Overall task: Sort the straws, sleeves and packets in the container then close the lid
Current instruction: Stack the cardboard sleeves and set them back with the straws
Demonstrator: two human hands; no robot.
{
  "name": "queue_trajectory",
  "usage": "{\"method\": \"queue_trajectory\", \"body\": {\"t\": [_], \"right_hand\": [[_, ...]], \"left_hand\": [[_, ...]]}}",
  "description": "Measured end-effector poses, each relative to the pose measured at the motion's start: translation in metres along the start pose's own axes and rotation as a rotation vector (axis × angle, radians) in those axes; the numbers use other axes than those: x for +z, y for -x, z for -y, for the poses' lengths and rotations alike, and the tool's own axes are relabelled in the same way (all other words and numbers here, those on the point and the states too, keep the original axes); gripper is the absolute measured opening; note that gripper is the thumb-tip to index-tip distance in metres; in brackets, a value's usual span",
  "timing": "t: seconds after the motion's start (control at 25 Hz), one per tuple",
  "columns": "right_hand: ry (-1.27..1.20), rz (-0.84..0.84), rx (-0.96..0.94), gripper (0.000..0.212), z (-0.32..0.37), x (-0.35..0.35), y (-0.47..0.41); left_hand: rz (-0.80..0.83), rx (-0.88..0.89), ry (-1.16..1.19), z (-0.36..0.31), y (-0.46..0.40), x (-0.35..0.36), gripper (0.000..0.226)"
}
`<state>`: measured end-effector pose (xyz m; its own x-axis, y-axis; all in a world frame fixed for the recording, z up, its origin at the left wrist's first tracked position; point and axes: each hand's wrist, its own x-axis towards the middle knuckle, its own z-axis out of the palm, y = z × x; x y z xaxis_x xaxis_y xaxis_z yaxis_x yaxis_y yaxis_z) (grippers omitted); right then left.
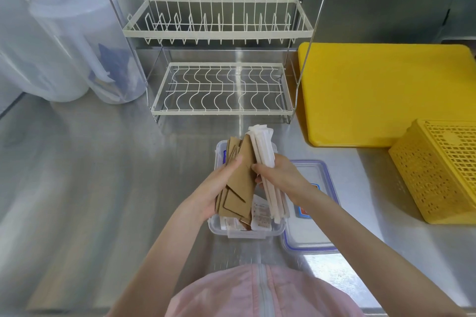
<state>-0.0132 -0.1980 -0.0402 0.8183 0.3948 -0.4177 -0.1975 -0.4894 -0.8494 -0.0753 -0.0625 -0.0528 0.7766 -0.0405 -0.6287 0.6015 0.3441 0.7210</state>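
**Both hands hold bundles above the open container**

A steel counter (103, 175) carries a yellow cutting board (386, 95) and a white dish rack (219, 72) beyond the fingers. Under the hands sits the clear container (247, 233), its blue-rimmed lid (309, 237) just right of it, off. The left hand (219, 188) grips a stack of brown sleeves (238, 188), thumb curled over them. The right hand (280, 175) grips wrapped white straws (262, 147), touching the sleeves. Packets (261, 215) lie below the fingers, inside the container.
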Motion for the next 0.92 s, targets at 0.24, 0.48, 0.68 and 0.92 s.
{"method": "queue_trajectory", "body": {"t": [0.24,0.48,0.68,0.92], "right_hand": [[0.020,-0.002,-0.039,0.013,0.002,-0.001,0.002],[-0.188,-0.176,0.042,0.029,0.003,-0.018,-0.003],[-0.233,-0.201,0.063,0.030,0.003,-0.025,0.003],[-0.291,-0.189,0.059,0.018,0.000,-0.023,0.007]], "left_hand": [[-0.103,0.080,-0.196,-0.004,-0.005,-0.003,0.037],[-0.331,0.193,-0.464,-0.017,-0.018,0.003,0.043],[-0.494,0.284,-0.912,-0.011,-0.037,0.007,0.056],[-0.686,0.299,-1.166,0.005,-0.042,-0.003,0.049]]}}
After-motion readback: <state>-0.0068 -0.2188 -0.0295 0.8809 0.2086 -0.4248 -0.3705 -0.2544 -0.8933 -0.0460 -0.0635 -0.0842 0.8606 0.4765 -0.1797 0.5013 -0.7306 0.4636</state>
